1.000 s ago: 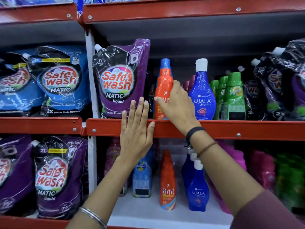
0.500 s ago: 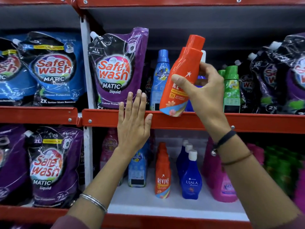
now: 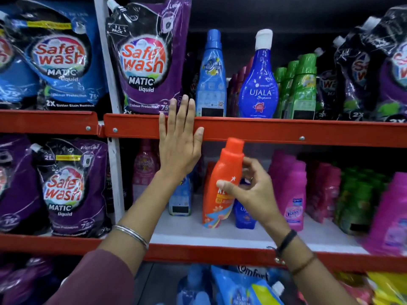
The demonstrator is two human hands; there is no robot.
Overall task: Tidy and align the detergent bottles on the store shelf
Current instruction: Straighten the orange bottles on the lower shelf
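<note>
My right hand (image 3: 253, 190) grips an orange bottle (image 3: 222, 172) around its middle, tilted slightly, in front of the lower shelf (image 3: 220, 238). My left hand (image 3: 179, 142) lies flat, fingers spread, against the red front rail of the upper shelf (image 3: 286, 130). On that upper shelf stand a light blue bottle (image 3: 211, 78), a dark blue Ujala bottle (image 3: 258, 84) and several green bottles (image 3: 301, 89). Behind the orange bottle on the lower shelf I see another dark blue bottle (image 3: 243, 216), partly hidden.
Purple Safewash pouches (image 3: 145, 56) and blue ones (image 3: 59, 56) fill the left side. Pink Vanish bottles (image 3: 293, 194) and green bottles (image 3: 356, 199) crowd the lower shelf's right. A small blue bottle (image 3: 180, 199) stands under my left wrist. Blue Comfort packs (image 3: 242, 285) lie below.
My right hand lifted the orange bottle off the upper shelf and carried it down to the lower shelf level. My left hand stayed on the rail. The view tilted downward.
</note>
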